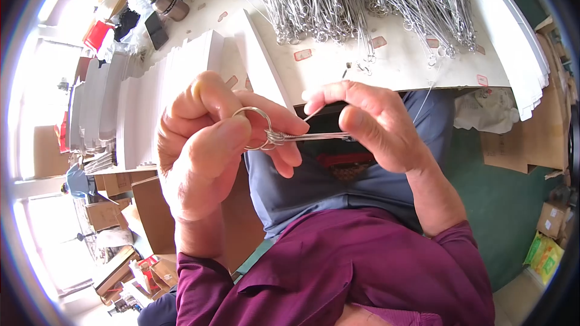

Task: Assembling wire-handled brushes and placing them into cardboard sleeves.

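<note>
Well, pinched ring; red-bordered labels.

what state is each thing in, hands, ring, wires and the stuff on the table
Left hand, closed, pinching the metal ring
Metal ring, held up, off the table
Right hand, fingers partly curled, grip partly hidden
Thin wires, bunched at the ring, running toward the right hand
Looped wires, heaped on the table
White flat pieces, packed in a row at left

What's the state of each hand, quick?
Left hand: closed, pinching the ring.
Right hand: at the wires; whether it grips them cannot be told.
</note>
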Motion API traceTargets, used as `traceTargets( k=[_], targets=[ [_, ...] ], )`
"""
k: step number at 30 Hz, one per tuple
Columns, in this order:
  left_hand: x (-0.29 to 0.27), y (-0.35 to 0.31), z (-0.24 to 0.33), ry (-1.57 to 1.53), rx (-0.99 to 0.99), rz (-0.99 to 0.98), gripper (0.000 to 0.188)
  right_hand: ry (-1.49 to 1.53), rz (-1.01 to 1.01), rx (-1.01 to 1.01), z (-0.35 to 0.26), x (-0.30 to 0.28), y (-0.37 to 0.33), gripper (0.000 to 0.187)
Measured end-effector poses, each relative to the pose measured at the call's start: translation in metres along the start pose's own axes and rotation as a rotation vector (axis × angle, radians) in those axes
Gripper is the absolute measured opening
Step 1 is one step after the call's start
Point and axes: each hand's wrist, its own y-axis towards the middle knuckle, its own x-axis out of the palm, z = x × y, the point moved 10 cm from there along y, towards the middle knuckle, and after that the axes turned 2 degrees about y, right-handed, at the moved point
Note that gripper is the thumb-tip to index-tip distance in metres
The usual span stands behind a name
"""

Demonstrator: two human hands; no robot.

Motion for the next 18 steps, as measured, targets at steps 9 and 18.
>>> traceTargets(
  k=[9,18],
  targets=[
    [-0.018,-0.002,0.011,0.061,-0.007,0.11,0.013,-0.02,-0.078,-0.066,-0.005,0.032,-0.005,0.04],
    [-0.031,-0.008,0.012,0.211,0.043,0.268,0.013,0.218,-0.144,0.198,0.025,0.046,-0.016,0.026]
  ],
)
